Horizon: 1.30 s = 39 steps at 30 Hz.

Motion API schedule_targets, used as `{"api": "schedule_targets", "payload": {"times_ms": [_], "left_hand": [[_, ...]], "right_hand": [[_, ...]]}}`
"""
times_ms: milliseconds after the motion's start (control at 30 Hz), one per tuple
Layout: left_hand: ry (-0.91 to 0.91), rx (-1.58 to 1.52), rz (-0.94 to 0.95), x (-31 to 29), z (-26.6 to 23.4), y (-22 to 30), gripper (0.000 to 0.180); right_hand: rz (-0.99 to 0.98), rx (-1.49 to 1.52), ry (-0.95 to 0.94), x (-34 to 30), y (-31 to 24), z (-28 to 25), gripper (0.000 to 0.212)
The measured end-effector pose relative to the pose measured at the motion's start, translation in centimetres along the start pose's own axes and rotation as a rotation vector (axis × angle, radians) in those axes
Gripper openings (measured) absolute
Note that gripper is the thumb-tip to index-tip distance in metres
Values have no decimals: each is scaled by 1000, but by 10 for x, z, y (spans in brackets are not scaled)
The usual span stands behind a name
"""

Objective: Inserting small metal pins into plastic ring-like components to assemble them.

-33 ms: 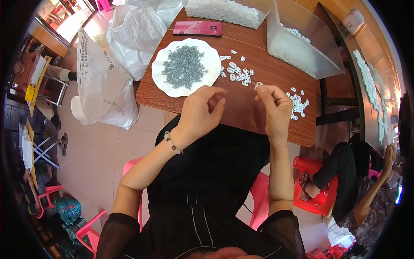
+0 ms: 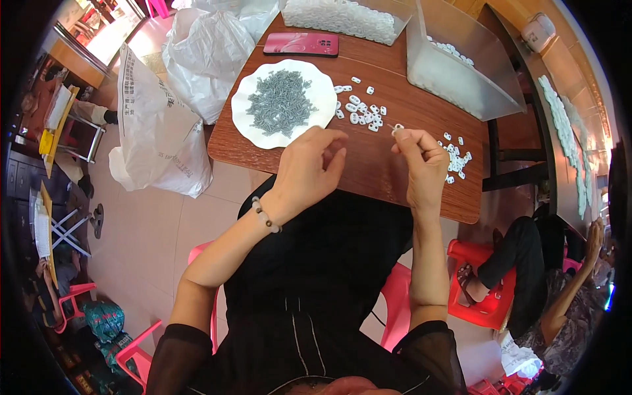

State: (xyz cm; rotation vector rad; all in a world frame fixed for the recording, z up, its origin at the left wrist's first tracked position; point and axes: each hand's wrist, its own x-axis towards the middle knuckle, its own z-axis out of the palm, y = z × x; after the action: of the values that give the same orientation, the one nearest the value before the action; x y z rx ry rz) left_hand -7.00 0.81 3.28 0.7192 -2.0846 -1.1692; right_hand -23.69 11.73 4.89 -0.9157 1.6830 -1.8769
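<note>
I am pinching a small white piece (image 2: 397,130) between the thumb and forefinger of my right hand (image 2: 425,164), the tips pressing together around its lower end. The piece is hanging above the desk (image 2: 368,171), between two scatters of loose parts. Its free end is pointing up and away from me, leaning a little left; my fingertips are covering the rest, so I cannot tell its whole long axis. A thin sliver (image 2: 391,126) is showing at its upper left, too small to make out.

My left hand (image 2: 304,168) is hovering by the near right rim of the scalloped white plate (image 2: 240,99), its fingers curling, with thumb and forefinger standing apart and pointing right, toward the other hand. I am seeing nothing between them. Grey pins (image 2: 280,102) are lying heaped on the plate, their long axes running every which way.

Beyond my right fingertips, to the left, loose white parts (image 2: 354,99) are lying at mixed angles, while a second scatter (image 2: 454,162) is spreading just right of my hand. A pink phone (image 2: 301,44) is lying lengthwise from left to right beyond the plate.
</note>
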Motion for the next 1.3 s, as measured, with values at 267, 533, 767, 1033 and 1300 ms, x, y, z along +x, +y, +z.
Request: {"api": "schedule_targets", "payload": {"times_ms": [267, 533, 767, 1033, 1300], "left_hand": [[-67, 714, 382, 63, 19, 4, 24], [-200, 992, 433, 82, 28, -10, 18], [-204, 894, 421, 79, 28, -14, 14], [-284, -218, -143, 47, 11, 3, 23], [-274, -911, -592, 9, -4, 0, 23]], "right_hand": [[-11, 69, 25, 4, 1, -7, 14], [6, 63, 29, 3, -3, -6, 13], [-8, 48, 2, 3, 0, -4, 13], [5, 50, -4, 2, 3, -1, 14], [66, 76, -82, -6, 7, 12, 14]]}}
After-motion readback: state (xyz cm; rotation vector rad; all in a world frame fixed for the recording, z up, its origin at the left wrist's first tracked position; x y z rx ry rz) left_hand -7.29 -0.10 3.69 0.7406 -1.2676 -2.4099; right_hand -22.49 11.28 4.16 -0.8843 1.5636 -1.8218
